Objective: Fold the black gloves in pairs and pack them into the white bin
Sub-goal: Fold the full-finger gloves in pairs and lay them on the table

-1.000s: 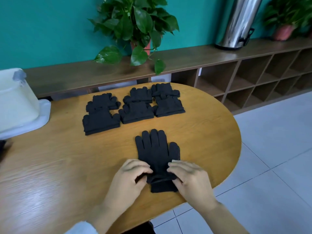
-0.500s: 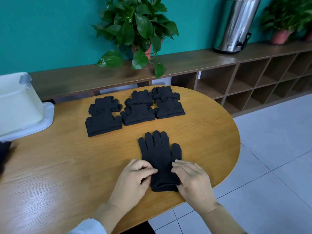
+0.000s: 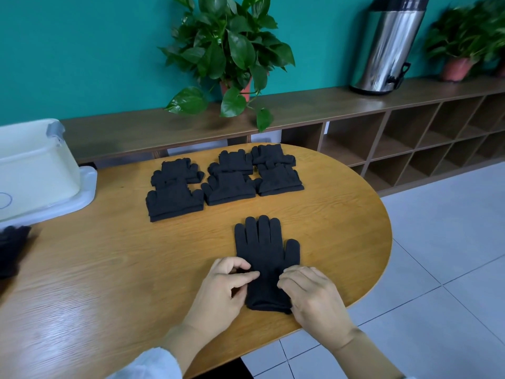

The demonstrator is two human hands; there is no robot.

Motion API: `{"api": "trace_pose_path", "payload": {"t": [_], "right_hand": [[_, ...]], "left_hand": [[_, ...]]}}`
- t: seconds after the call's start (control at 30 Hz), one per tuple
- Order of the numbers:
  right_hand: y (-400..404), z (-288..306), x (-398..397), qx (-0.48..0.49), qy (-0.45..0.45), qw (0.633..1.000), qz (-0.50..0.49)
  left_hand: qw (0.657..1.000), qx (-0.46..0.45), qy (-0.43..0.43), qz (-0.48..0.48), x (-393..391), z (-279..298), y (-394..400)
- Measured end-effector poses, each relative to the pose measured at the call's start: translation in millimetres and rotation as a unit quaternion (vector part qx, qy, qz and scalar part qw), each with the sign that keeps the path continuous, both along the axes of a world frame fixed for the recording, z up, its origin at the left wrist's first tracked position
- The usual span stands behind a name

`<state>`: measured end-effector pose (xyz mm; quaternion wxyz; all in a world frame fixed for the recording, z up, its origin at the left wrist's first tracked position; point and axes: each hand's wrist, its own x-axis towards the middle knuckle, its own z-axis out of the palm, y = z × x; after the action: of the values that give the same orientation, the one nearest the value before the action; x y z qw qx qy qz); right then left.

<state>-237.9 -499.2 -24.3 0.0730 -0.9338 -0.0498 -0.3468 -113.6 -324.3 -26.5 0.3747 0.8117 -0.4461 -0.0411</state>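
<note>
Oval wooden table [image 3: 109, 269]: six folded glove pairs [image 3: 224, 179], flat gloves [image 3: 266, 258], white bin [image 3: 35, 170], loose gloves [image 3: 12, 250] at left edge.

I can read no words, brands, numbers or signs anywhere in front of me. The only mark is a thin pen-drawn loop on the side of the white bin [image 3: 38, 170] at my 10 o'clock, cut off by the edge of my view, and I cannot tell whether it is a letter, a 0 or just a circle. Nothing else I see carries lettering.
</note>
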Motion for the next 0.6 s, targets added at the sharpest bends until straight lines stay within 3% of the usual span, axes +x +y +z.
{"api": "trace_pose_path", "payload": {"t": [0.37, 0.6], "right_hand": [[-9, -2, -12, 0.026, 0.033, 0.999, -0.011], [-8, 27, 26, 0.011, 0.085, 0.994, -0.066]], "left_hand": [[1.000, 0.017, -0.006, 0.011, -11, 3, 16], [0.997, 0.002, 0.066, 0.028, 1, 31, 20]]}}
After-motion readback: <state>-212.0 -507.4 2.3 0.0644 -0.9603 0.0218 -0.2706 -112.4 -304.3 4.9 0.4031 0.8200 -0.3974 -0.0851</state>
